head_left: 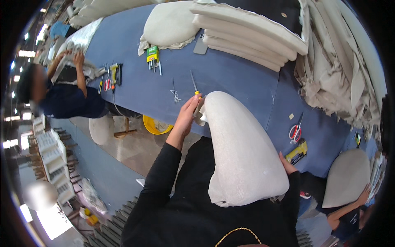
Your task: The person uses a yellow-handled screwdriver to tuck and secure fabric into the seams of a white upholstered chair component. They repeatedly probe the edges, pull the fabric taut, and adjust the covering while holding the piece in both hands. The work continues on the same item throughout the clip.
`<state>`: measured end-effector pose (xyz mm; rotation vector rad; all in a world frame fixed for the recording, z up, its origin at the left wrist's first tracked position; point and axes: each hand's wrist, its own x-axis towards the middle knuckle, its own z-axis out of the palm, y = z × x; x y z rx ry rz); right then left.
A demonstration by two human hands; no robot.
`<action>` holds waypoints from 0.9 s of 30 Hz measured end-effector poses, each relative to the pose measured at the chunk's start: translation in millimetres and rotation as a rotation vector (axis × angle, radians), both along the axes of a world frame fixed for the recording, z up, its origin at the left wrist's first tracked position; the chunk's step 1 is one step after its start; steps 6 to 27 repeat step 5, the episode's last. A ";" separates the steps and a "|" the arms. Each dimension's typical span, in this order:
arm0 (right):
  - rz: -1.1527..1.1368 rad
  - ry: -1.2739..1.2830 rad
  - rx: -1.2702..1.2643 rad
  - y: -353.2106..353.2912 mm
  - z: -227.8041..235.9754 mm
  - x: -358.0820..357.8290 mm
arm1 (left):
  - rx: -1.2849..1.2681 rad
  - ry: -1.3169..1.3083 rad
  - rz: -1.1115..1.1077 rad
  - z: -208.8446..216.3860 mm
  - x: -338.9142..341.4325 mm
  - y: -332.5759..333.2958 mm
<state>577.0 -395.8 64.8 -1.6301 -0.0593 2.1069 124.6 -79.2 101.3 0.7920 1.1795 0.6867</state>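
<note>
A pale, fabric-covered seat cushion [242, 152] stands tilted in front of my body, wide end toward me. My left hand [188, 117] grips its far left edge, where loose fabric [200, 112] folds out. A yellow-handled screwdriver-like tool [195, 84] points away from me just past those fingers; its handle end meets them, and I cannot tell whether they touch it. My right hand [287, 164] holds the cushion's right side, its fingers partly hidden behind it. Beside that hand lies a yellow-and-black tool [297, 152], with red-handled scissors [295, 133] just beyond.
The blue table [242, 82] bears stacked cushions [247, 35], a covered seat [170, 24], a phone [200, 45], a green-yellow box [152, 54], white thread [176, 96] and draped fabric [325, 61]. A yellow bucket [156, 125] stands below. Co-workers are at left [70, 99] and lower right [347, 218].
</note>
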 end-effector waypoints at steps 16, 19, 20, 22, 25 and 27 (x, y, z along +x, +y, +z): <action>0.029 -0.004 0.157 -9.9 -3.5 -2.2 | -0.037 -0.178 -0.156 113.2 53.1 -22.1; 0.029 -0.004 0.157 -9.9 -3.5 -2.2 | -0.037 -0.178 -0.156 113.2 53.1 -22.1; 0.029 -0.004 0.157 -9.9 -3.5 -2.2 | -0.037 -0.178 -0.156 113.2 53.1 -22.1; 0.029 -0.004 0.157 -9.9 -3.5 -2.2 | -0.037 -0.178 -0.156 113.2 53.1 -22.1; 0.029 -0.004 0.157 -9.9 -3.5 -2.2 | -0.037 -0.178 -0.156 113.2 53.1 -22.1; 0.029 -0.004 0.157 -9.9 -3.5 -2.2 | -0.037 -0.178 -0.156 113.2 53.1 -22.1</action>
